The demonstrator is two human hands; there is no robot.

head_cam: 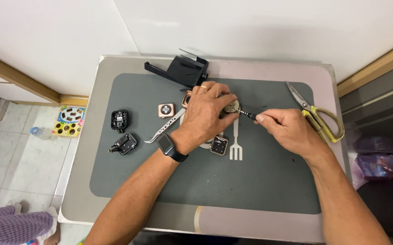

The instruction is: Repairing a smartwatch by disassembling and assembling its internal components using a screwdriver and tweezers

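Toward the table's point(114, 63) left edge two black modules point(119, 120) are lying; tweezers point(164, 130) are resting beside a rose-gold watch case point(165, 110). At mid-table, the left hand point(207, 111) is closing over a small round part point(231, 108), pinning it down. The right hand point(289, 129) is pinching a slim screwdriver point(247, 114), tip touching that part. Yellow-handled scissors point(316, 115) are lying near the right edge.

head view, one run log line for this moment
left hand: holds small round metal part | right hand: holds thin black screwdriver, tip at part | surface: dark grey mat

Grey mat point(251, 181) on small table point(328, 77)
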